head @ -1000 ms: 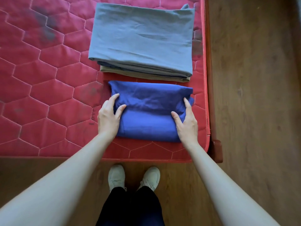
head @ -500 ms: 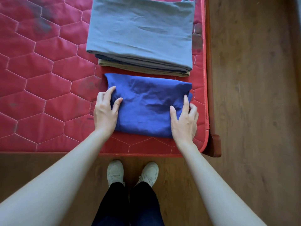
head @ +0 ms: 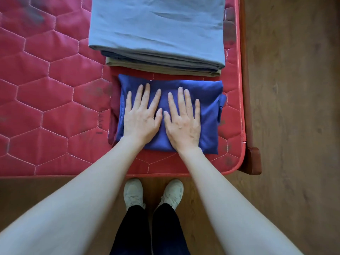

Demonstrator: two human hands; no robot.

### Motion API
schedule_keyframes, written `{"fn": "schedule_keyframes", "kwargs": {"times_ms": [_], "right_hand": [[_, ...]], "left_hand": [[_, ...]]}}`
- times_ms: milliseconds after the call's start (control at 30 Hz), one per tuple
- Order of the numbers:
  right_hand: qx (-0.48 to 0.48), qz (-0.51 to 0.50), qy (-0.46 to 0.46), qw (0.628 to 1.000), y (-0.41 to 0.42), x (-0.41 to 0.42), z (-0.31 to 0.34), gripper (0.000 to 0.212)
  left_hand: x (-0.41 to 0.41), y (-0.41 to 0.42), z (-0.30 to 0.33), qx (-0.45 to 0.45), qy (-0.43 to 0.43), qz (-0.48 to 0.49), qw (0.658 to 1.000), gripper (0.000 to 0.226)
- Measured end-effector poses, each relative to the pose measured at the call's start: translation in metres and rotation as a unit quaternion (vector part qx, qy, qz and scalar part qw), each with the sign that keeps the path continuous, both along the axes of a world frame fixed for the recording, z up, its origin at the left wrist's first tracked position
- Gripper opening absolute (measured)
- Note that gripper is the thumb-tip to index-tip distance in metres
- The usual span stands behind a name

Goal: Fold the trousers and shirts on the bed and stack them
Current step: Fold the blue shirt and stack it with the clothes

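Observation:
A folded blue shirt (head: 207, 107) lies near the front right corner of the red quilted mattress (head: 51, 92). My left hand (head: 141, 115) and my right hand (head: 182, 118) lie flat side by side on top of it, fingers straight and spread, pressing it down. A dark red garment edge (head: 113, 115) peeks out under the shirt's left side. Just behind the shirt sits a stack of folded clothes (head: 158, 30), a light blue piece on top, darker grey and olive layers below.
The mattress ends at a wooden bed frame (head: 254, 159) on the right, with wooden floor (head: 294, 107) beyond. My white shoes (head: 152, 194) stand on the floor at the bed's front edge. The mattress stretches away to the left.
Both hands moved from the shirt's left and right edges onto its top, now lying flat in the middle. The camera has come closer.

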State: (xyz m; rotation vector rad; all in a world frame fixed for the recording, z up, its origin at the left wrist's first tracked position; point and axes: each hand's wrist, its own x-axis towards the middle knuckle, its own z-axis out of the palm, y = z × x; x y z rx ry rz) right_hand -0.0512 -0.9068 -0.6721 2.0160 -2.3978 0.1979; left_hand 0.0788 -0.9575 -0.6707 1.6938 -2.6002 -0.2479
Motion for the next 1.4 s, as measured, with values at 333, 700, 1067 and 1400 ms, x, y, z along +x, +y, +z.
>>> {"fn": "schedule_keyframes", "kwargs": {"times_ms": [333, 700, 1067, 1400], "right_hand": [[0.016, -0.184, -0.033, 0.982, 0.024, -0.041, 0.028, 0.057], [0.078, -0.071, 0.010, 0.994, -0.020, -0.045, 0.013, 0.057], [0.114, -0.127, -0.159, 0.972, 0.018, -0.065, 0.001, 0.072], [0.048, -0.186, -0.257, 0.947, 0.035, -0.059, 0.016, 0.070]], "left_hand": [[0.003, 0.006, 0.018, 0.002, 0.007, 0.280, 0.960, 0.062], [0.000, -0.013, 0.001, 0.015, -0.021, 0.097, 0.995, 0.058], [0.029, -0.011, -0.003, 0.097, 0.010, 0.113, 0.989, 0.055], [0.058, 0.008, 0.014, 0.116, 0.120, 0.220, 0.961, 0.071]]}}
